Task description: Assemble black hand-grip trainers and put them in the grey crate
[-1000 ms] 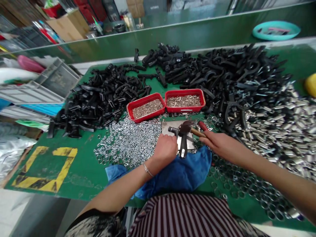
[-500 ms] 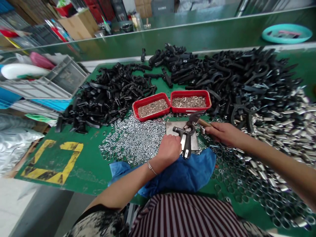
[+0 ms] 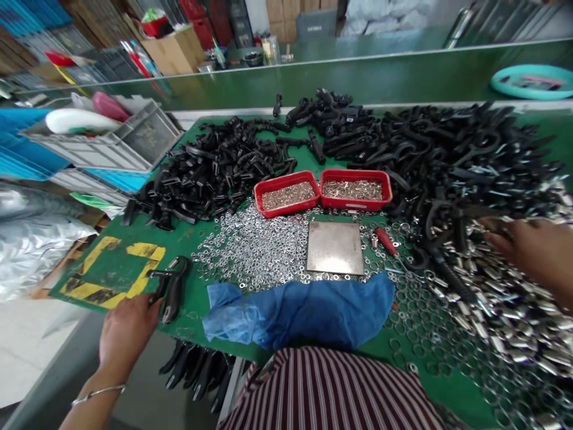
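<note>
Near the table's front left edge, my left hand [image 3: 129,328] is closed around one arm of a black plastic handle part [image 3: 175,292], beside the yellow tape. Far to the right, my right hand [image 3: 532,251] is blurred above a heap of shiny metal sleeves [image 3: 505,310]. Its fingers appear closed on a hammer [image 3: 490,223], whose dark head points left. A square metal plate [image 3: 335,248] lies bare in the middle, between the two hands. Black Y-shaped parts [image 3: 454,280] lie just left of my right hand.
Two red trays [image 3: 286,210] of small metal pieces stand behind the plate. A red-handled screwdriver [image 3: 385,240] lies right of it, a blue cloth [image 3: 299,313] in front. Small nuts [image 3: 264,248] spread leftward. Black parts [image 3: 210,161] heap behind; more [image 3: 197,370] sit below the table edge.
My left hand has carried the black handle part from the plate to the front left. My right hand has moved right with the hammer, away from the plate. The view has shifted slightly.
</note>
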A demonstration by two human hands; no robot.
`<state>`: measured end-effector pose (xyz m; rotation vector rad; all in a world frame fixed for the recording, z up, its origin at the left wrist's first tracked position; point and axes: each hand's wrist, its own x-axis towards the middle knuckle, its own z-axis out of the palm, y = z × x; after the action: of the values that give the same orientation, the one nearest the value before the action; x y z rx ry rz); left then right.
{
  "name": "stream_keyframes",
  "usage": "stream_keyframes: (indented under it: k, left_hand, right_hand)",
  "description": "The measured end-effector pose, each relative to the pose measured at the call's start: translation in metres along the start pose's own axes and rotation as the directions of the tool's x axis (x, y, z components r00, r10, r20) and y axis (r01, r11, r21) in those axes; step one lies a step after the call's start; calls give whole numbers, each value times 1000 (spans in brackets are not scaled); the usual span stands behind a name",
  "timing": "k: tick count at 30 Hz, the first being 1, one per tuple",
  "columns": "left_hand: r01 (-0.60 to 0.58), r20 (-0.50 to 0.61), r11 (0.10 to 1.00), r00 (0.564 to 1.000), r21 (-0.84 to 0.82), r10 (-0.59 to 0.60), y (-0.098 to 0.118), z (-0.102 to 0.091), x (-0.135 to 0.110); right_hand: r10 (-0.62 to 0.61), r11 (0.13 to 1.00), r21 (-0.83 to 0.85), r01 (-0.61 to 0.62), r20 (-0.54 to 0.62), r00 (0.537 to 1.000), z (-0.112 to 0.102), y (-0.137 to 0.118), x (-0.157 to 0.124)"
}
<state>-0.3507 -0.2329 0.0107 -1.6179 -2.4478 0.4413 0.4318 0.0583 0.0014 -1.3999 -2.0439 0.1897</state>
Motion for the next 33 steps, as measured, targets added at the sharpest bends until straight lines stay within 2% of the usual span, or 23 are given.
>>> stream_keyframes:
  k: [1, 2, 3, 4, 5, 6, 7, 9, 10, 11, 13, 14, 16, 19, 21, 22, 23, 24, 26, 28, 30, 31, 33]
  left_hand:
    - [-10, 36, 1000, 999, -5, 10, -3, 2, -2]
    - [-5, 43, 1000, 999, -6, 5, -1, -1, -1]
    - [11, 18, 1000, 1000, -7, -11, 7, -7, 2]
    - [28, -42, 999, 999, -19, -29, 21, -16, 7]
    - [36, -138, 998, 989, -56, -44, 40, -27, 13]
    - [-8, -236, 991, 971, -132, -23, 64, -37, 21]
    - [-123, -291, 966, 955, -229, 53, 90, -47, 28]
    - [-404, -299, 839, 904, -364, 305, 148, -61, 42]
    - [-499, -273, 779, 865, -381, 421, 176, -64, 47]
    - [-536, -254, 762, 844, -362, 473, 200, -66, 51]
    - [-565, -201, 766, 825, -306, 529, 236, -67, 59]
    - [-565, -184, 775, 825, -283, 534, 247, -66, 62]
    - [-565, -172, 779, 825, -271, 539, 256, -65, 69]
    - [-556, -208, 760, 831, -336, 516, 252, -65, 79]
    - [-524, -255, 712, 851, -467, 459, 248, -66, 85]
    - [-487, -270, 673, 872, -557, 408, 248, -66, 87]
    - [-434, -266, 622, 899, -652, 348, 248, -68, 90]
    - [-368, -237, 554, 925, -746, 296, 250, -69, 92]
    - [-229, -139, 343, 953, -911, 267, 258, -76, 94]
    - [-112, -79, 75, 932, -991, 354, 272, -85, 94]
    - [-24, -77, -124, 892, -992, 445, 290, -94, 91]
    - [6, -81, -177, 875, -984, 477, 300, -99, 89]
    - [51, -82, -236, 850, -970, 521, 317, -105, 84]
  right_hand:
    - [-41, 995, -88, 40, -10, 999, 9, -19, 7]
    - [-44, 980, -193, 49, 26, 999, 21, -43, 15]
    - [-69, 978, -191, 83, 79, 995, 37, -70, 25]
    - [-108, 982, -138, 131, 163, 981, 56, -98, 35]
    - [-161, 980, -71, 187, 275, 948, 76, -124, 44]
    - [-208, 974, -19, 225, 316, 926, 98, -148, 52]
    - [-241, 967, -8, 257, 319, 917, 119, -168, 58]
    - [-172, 967, -118, 226, 352, 920, 157, -194, 64]
    - [-135, 967, -158, 198, 338, 931, 173, -200, 65]
    - [-73, 970, -198, 140, 315, 946, 185, -203, 64]
    - [46, 977, -214, 8, 248, 968, 199, -202, 63]
    - [91, 978, -203, -45, 222, 971, 201, -199, 62]
    - [120, 983, -163, -87, 206, 971, 200, -193, 63]
    - [105, 988, -136, -79, 198, 975, 190, -184, 66]
    - [136, 991, -10, -136, 162, 977, 182, -182, 64]
    - [167, 976, 113, -186, 160, 973, 179, -183, 61]
    - [204, 932, 263, -248, 185, 961, 177, -184, 57]
    - [235, 852, 416, -318, 239, 942, 174, -188, 52]
    - [245, 620, 637, -458, 397, 885, 170, -198, 40]
    - [204, 384, 732, -563, 528, 824, 166, -211, 29]
    - [169, 195, 763, -616, 592, 788, 162, -224, 20]
    - [163, 136, 763, -632, 612, 774, 160, -230, 17]
    - [165, 91, 751, -654, 636, 754, 155, -240, 13]
